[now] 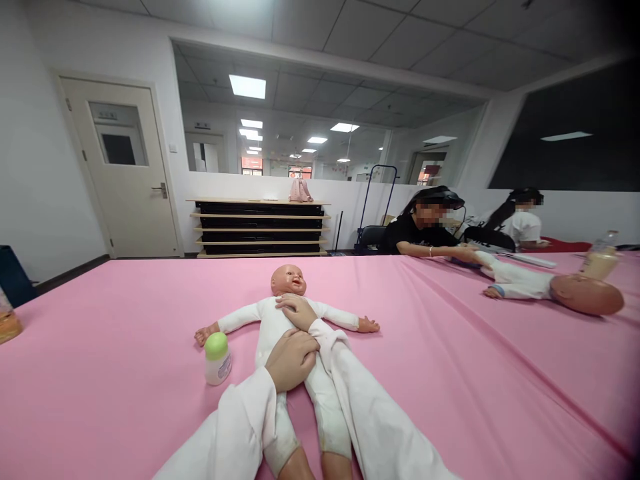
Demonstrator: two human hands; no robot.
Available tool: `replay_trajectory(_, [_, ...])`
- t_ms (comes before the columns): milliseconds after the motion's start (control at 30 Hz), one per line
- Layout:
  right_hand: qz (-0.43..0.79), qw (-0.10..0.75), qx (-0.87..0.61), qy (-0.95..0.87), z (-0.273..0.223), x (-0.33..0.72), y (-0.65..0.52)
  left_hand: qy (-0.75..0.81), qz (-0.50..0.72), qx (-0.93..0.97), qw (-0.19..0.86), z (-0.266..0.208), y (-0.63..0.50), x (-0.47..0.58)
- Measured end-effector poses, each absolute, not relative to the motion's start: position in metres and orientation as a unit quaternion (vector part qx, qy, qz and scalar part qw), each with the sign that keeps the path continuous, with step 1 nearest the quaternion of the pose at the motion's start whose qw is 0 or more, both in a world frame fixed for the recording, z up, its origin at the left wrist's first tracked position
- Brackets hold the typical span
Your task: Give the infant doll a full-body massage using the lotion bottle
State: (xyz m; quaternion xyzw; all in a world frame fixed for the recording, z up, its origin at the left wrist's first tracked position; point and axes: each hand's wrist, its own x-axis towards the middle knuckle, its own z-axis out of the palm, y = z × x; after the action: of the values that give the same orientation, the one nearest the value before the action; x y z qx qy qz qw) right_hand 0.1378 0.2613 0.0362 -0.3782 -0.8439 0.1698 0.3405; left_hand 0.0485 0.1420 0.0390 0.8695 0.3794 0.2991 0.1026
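Note:
A baby doll [269, 337] in a white suit lies on its back on the pink-covered table [125, 373], arms spread and head away from me. My right hand [296, 311] rests flat on its chest, fingers stretched across toward the left. Just nearer to me, my left hand [293, 360] lies over the doll's belly, its fingers pointing right and slightly bent. Neither hand lifts anything. Beside the doll's arm on the left stands a small white bottle [218, 370] with a round green cap. White sleeves cover both my forearms.
On the right, another baby doll [525, 279] lies near a bottle of pale yellow liquid [601, 257]. A person in black [410, 230] reaches to that doll's legs; another person in white [525, 230] sits behind. An amber container [9, 320] stands at the left edge.

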Motion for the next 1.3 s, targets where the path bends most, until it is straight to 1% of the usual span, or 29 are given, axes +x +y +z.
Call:
replay_trajectory(167, [0.185, 0.327, -0.384, -0.843, 0.034, 0.138, 0.268, 0.392, 0.327, 0.850, 0.133, 0.040, 0.141, 0.049])
replay_trajectory(267, [0.171, 0.285, -0.378, -0.864, 0.035, 0.138, 0.268, 0.412, 0.342, 0.833, 0.139, 0.041, 0.142, 0.048])
replay_trajectory(400, [0.160, 0.224, -0.350, -0.895, 0.038, 0.139, 0.264, 0.387, 0.336, 0.848, 0.134, 0.040, 0.143, 0.045])
replay_trajectory(567, [0.153, 0.200, -0.374, -0.892, 0.043, 0.138, 0.257, 0.393, 0.316, 0.852, 0.137, 0.042, 0.143, 0.044])
replay_trajectory(700, [0.152, 0.211, -0.408, -0.875, 0.045, 0.136, 0.254, 0.421, 0.328, 0.834, 0.144, 0.043, 0.141, 0.047])
replay_trajectory(767, [0.153, 0.231, -0.423, -0.863, 0.045, 0.135, 0.254, 0.445, 0.343, 0.814, 0.145, 0.043, 0.140, 0.048])
replay_trajectory(900, [0.176, 0.322, -0.441, -0.819, 0.041, 0.135, 0.256, 0.506, 0.383, 0.762, 0.128, 0.040, 0.144, 0.045])
replay_trajectory(1033, [0.181, 0.420, -0.399, -0.795, 0.035, 0.138, 0.252, 0.589, 0.415, 0.690, 0.067, 0.036, 0.150, 0.039])
replay_trajectory(1100, [0.182, 0.441, -0.369, -0.798, 0.033, 0.139, 0.250, 0.601, 0.404, 0.688, 0.034, 0.035, 0.151, 0.038])
replay_trajectory(1200, [0.189, 0.411, -0.334, -0.827, 0.033, 0.139, 0.249, 0.542, 0.365, 0.757, 0.018, 0.035, 0.149, 0.040])
replay_trajectory(1300, [0.176, 0.332, -0.309, -0.874, 0.036, 0.138, 0.252, 0.461, 0.339, 0.819, 0.040, 0.036, 0.144, 0.042])
